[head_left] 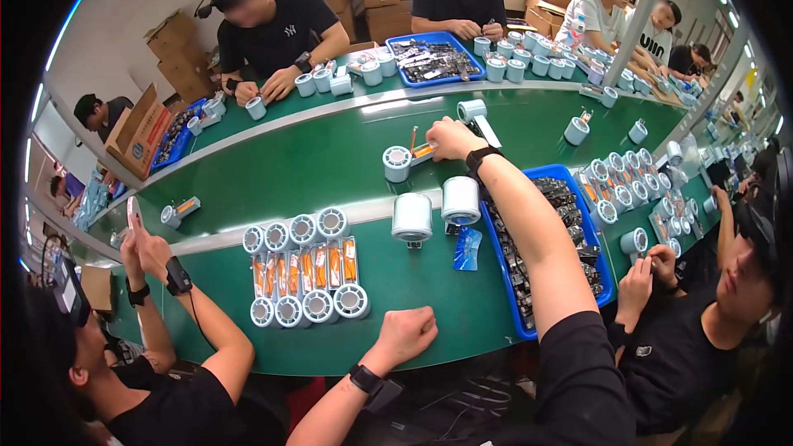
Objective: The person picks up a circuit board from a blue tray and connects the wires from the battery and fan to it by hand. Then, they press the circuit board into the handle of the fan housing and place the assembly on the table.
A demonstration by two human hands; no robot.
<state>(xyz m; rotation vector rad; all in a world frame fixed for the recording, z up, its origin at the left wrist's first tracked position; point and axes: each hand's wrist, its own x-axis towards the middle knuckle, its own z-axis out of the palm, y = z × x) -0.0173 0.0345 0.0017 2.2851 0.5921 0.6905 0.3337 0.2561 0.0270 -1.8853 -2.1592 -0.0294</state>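
My right hand is stretched out over the green conveyor, its fingers closed on the handle end of a light-blue round-headed unit with an orange strip along its handle. Just beyond my fingers lies another light-blue unit with a pale handle. My left hand rests in a loose fist at the table's near edge, with nothing seen in it. Between my hands, a light-blue cylinder and a second cylinder stand on the green table, beside a small blue card or packet.
Rows of light-blue units with orange strips lie to the left. A blue tray of small dark parts sits under my right forearm. Across the conveyor, co-workers handle similar units near another blue tray. People sit close on both sides.
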